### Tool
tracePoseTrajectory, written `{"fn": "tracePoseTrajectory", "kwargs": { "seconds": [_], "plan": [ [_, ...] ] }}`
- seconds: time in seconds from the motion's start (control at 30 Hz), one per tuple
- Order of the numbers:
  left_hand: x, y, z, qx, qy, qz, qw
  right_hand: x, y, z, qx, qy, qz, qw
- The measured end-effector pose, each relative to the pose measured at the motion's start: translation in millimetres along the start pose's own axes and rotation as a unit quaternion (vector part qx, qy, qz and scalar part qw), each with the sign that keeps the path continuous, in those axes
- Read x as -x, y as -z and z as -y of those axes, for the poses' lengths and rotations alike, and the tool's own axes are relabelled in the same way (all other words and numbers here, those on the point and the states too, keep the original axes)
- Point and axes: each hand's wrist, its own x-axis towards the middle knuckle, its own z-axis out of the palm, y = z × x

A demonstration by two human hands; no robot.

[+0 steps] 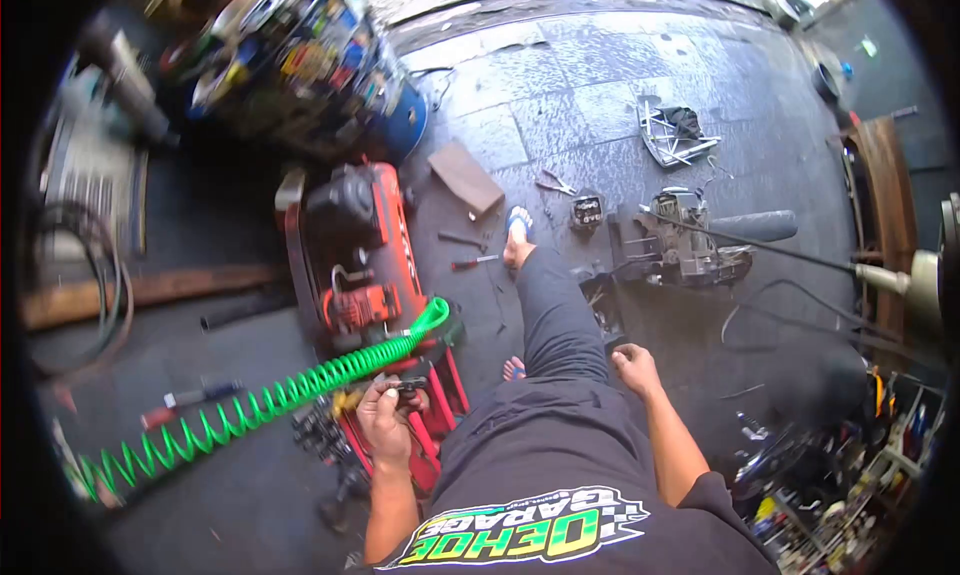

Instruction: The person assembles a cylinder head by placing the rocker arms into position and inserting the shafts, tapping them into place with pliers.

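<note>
My left hand [388,420] is closed around a small dark metal part [408,385], held just below the green coiled air hose [300,390]. Beneath that hand stands a red rack or jack frame [452,390]. My right hand [634,368] hangs beside my right thigh, its fingers curled; whatever it may hold is too small to make out. On the floor ahead of my legs lies a partly dismantled engine [690,240], with a small metal part [586,211] and pliers [555,183] to its left.
A red compressor [395,240] stands at my left, behind it a blue drum [405,120] heaped with cans. A hammer [462,240], a screwdriver [475,262], a brown board [466,178] and a tray of tools [675,135] lie on the floor. Cluttered parts fill the lower right.
</note>
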Motion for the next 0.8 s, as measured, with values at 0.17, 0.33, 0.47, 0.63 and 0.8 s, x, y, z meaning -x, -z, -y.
{"fn": "tracePoseTrajectory", "kwargs": {
  "seconds": [0.17,0.33,0.47,0.63,0.8],
  "plan": [
    [-142,-129,-27,-0.1,0.069,0.063,0.991,-72,-7,36,-0.23,-0.149,-0.059,0.96],
    [-252,-297,-90,-0.227,0.133,0.245,0.933,-97,9,110,-0.34,-0.19,-0.114,0.914],
    [-279,-367,-100,-0.295,0.171,0.341,0.876,-85,23,172,-0.407,-0.207,-0.155,0.876],
    [-301,-458,-81,-0.425,0.188,0.548,0.695,-71,36,307,-0.563,-0.091,-0.213,0.793],
    [-318,-523,-44,-0.489,0.219,0.739,0.409,-102,19,384,-0.78,-0.01,-0.25,0.574]
  ]
}}
